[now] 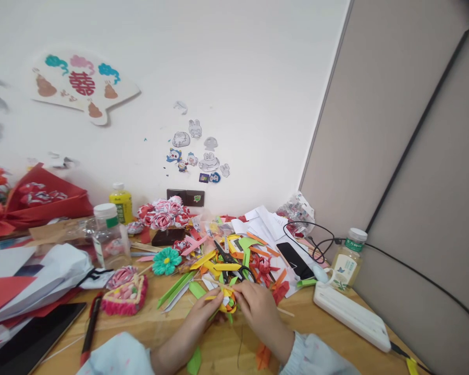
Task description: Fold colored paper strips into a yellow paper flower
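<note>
Near the table's front, my left hand (199,320) and my right hand (258,310) meet around a small paper flower (228,301) with yellow, orange, white and green folds. Fingers of both hands pinch its sides. A thin wooden stick (285,312) shows at the right of my right hand; whether it joins the flower is hidden. Just behind the hands lie black scissors (224,253) among yellow, green and orange paper strips (207,260). A red paper flower (263,264) rests to their right.
A teal flower (167,261) and a pink-edged heart box (125,297) stand left of the hands. A phone (295,260), a white power strip (352,316) and a bottle (346,260) are at right. A tablet (35,338) and red pen (90,328) lie at left.
</note>
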Demonstrator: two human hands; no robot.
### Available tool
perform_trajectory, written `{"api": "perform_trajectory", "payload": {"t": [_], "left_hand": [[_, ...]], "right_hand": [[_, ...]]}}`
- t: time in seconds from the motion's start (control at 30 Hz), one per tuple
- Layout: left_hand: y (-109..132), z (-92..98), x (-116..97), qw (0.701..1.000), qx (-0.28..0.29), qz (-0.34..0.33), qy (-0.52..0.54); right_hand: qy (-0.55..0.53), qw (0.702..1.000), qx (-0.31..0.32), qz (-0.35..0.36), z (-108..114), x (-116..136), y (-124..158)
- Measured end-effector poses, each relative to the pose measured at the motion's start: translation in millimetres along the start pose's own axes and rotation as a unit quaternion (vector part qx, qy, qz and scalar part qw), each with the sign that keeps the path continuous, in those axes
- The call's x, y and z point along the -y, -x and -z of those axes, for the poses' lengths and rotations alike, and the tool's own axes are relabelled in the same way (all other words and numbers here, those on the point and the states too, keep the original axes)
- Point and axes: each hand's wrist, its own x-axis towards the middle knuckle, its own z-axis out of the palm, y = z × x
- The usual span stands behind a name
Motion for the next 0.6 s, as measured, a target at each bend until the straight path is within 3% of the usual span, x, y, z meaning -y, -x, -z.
{"api": "perform_trajectory", "payload": {"t": [0.33,0.6], "left_hand": [[-4.0,6.0,7.7,1.000,0.021,0.009,-0.013],[-4.4,6.5,8.5,1.000,0.013,0.006,-0.016]], "right_hand": [[-0.019,0.998,0.012,-0.059,1.0,3.1,-0.3],[0.017,0.999,-0.029,-0.008,-2.7,-0.3,1.1]]}}
